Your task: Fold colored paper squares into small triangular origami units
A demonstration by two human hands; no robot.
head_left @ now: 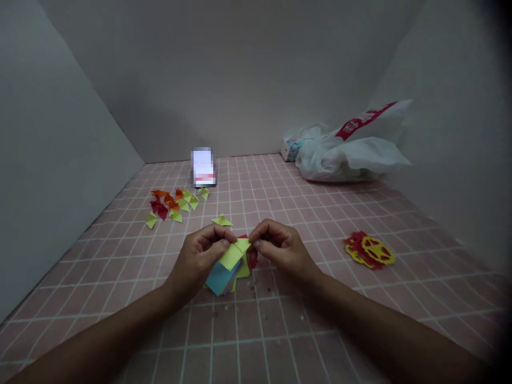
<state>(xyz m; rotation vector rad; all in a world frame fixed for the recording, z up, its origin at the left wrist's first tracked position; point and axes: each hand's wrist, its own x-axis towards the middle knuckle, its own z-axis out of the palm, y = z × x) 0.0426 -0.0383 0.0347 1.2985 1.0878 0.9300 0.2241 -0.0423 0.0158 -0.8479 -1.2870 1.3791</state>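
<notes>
A small sheet of yellow paper (pixel 233 257) is held up between my two hands, with creases near its top. My left hand (pixel 200 253) pinches its upper left edge between thumb and fingers. At the right corner, the thumb and forefinger of my right hand (pixel 283 249) close on the same paper. Beneath it lies a loose stack of coloured paper sheets (pixel 221 279), with blue, purple, yellow and red showing; the held sheet hides part of it. Just beyond my hands sits a folded yellow paper piece (pixel 222 220).
Several folded paper pieces (pixel 171 204) in red, orange and yellow lie at the left. A phone with a lit, blurred screen (pixel 203 167) stands behind them. Red and yellow cutouts (pixel 370 250) lie at the right. A white plastic bag (pixel 348 158) and a patterned box (pixel 291 149) are at the back right.
</notes>
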